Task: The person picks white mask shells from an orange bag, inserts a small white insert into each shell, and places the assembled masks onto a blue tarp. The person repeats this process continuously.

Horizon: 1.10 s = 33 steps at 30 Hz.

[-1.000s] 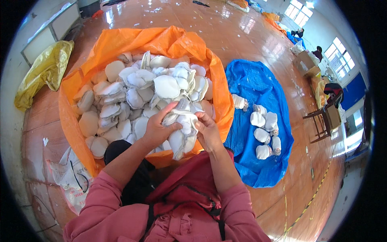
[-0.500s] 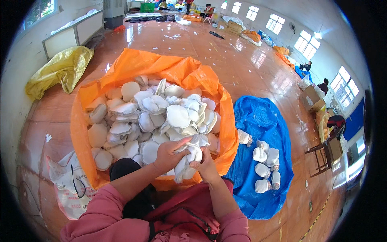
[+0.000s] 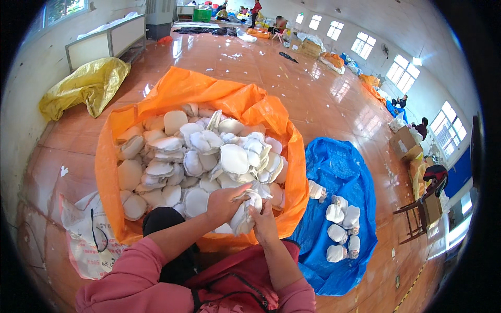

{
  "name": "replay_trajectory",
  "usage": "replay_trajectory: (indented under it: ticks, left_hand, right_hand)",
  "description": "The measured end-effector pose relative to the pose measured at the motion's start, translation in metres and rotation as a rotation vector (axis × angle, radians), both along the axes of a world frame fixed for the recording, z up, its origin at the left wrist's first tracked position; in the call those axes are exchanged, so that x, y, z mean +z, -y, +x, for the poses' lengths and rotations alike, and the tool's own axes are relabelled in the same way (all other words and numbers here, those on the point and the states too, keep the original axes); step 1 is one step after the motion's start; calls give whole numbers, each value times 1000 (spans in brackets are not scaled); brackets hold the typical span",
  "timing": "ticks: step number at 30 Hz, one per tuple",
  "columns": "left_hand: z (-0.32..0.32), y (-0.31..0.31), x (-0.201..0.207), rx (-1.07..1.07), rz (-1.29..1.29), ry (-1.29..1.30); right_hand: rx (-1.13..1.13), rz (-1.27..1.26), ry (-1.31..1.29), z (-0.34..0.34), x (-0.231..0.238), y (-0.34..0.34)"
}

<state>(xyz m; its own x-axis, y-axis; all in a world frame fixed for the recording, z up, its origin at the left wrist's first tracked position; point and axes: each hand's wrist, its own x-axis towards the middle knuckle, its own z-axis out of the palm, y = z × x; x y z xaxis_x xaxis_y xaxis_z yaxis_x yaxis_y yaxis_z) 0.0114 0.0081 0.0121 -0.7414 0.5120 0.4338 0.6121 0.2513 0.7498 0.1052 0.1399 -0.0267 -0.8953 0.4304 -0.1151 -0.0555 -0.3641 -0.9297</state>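
My left hand and my right hand are both closed on a folded white fabric pad, held over the near side of an open orange sack. The left fingers grip its upper part, while the right thumb and fingers pinch its right edge. A heap of similar rounded white pads fills the sack, some stacked and some loose. Right of the sack, several rolled white bundles lie on a blue plastic sheet. The pad's underside is hidden.
A white printed sack lies left of my knee. Beyond it is a crumpled yellow sack by the wall. At the right stand a wooden chair and cardboard boxes. Other people sit or stand farther off among more sacks.
The view has shifted slightly, so the room sits a little lower and farther right. Both hands keep hold of the pad, with the right hand a little lower on its edge.
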Motion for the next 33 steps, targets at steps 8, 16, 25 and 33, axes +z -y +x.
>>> replay_trajectory:
  ticks: [8, 16, 25, 33]
  left_hand:
    - [-2, 2, -8, 4, 37, -135]
    - [-4, 2, -10, -21, 1, -318]
    - [1, 4, -7, 4, 14, -370]
    - [2, 8, -2, -111, -50, -304]
  right_hand:
    - [53, -154, -29, 1, 17, 4]
    - [80, -187, -7, 2, 20, 5]
    - [58, -165, 18, 1, 6, -2]
    - [5, -155, -51, 1, 6, 0]
